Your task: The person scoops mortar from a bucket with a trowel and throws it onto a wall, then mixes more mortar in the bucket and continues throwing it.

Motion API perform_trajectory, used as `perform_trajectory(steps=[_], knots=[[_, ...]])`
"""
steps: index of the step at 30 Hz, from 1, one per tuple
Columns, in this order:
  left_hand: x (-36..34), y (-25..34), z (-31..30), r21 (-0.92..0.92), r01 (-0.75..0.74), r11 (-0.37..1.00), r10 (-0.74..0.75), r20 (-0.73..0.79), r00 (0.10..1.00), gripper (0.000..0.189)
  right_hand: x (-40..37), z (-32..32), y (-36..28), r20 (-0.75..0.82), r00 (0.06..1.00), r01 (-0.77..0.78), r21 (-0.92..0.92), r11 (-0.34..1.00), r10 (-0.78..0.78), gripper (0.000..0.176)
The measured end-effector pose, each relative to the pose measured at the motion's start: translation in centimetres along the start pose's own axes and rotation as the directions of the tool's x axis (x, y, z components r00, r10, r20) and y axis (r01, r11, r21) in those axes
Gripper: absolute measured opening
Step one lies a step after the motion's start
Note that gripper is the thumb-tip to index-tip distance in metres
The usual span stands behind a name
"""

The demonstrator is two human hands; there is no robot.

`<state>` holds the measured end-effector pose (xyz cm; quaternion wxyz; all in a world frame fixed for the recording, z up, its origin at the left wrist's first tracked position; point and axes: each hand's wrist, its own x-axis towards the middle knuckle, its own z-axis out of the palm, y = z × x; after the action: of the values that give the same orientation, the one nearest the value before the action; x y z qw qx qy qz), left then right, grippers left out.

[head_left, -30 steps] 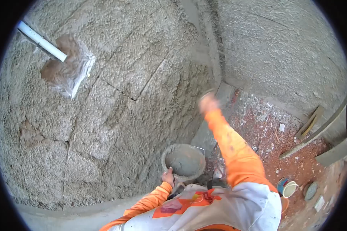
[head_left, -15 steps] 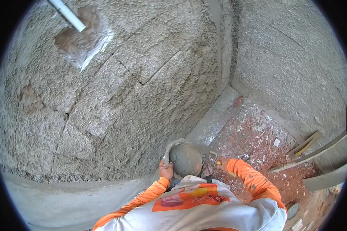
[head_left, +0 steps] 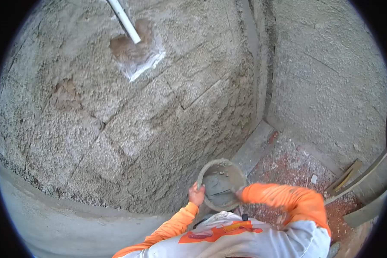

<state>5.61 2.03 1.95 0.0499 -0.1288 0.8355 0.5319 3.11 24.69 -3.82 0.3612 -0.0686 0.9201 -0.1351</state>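
A round, mortar-crusted bucket [head_left: 220, 162] stands in front of my body at the foot of the rough wall, its open mouth facing me. Grey wet mortar [head_left: 219, 198] lies inside, with a thin dark line across its surface. My left hand [head_left: 197, 194] is closed on the bucket's left rim. At the right rim, my right hand [head_left: 240, 193] is partly smeared by motion and half covered by its orange sleeve. It is closed around the handle of a trowel, whose blade is down in the bucket and hardly shows.
A rough cement-coated wall [head_left: 150, 129] rises ahead and meets another wall [head_left: 327, 77] at a corner. A white pipe [head_left: 127, 23] sticks out above a brown patch. Reddish debris covers the floor [head_left: 288, 165]. Boards and curved strips [head_left: 367, 210] lean at right.
The bucket has tipped upright, so its inside now shows. My right hand has moved left from beside the bucket to its rim with the trowel. The view has shifted.
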Motion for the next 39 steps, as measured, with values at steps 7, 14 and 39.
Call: perform_trajectory(steps=[7, 14, 39], knots=[[0.4, -0.2, 2.4, -0.020, -0.158, 0.987, 0.159, 0.020, 0.987, 0.041, 0.5, -7.1, 6.2, 0.029, 0.997, 0.076, 0.026, 0.997, -0.077, 0.032], [3.5, -3.9, 2.7, -0.220, -0.090, 0.971, 0.139, 0.218, 0.966, 0.029, -6.5, 4.3, 1.3, 0.177, 0.980, -0.118, 0.887, 0.447, -0.094, 0.026], [-15.6, -10.1, 47.3, 0.116, 0.147, 0.982, -0.178, 0.819, 0.545, 0.017, -27.0, 47.8, 40.7, 0.522, 0.019, -0.517, 0.735, -0.438, 0.853, 0.044]])
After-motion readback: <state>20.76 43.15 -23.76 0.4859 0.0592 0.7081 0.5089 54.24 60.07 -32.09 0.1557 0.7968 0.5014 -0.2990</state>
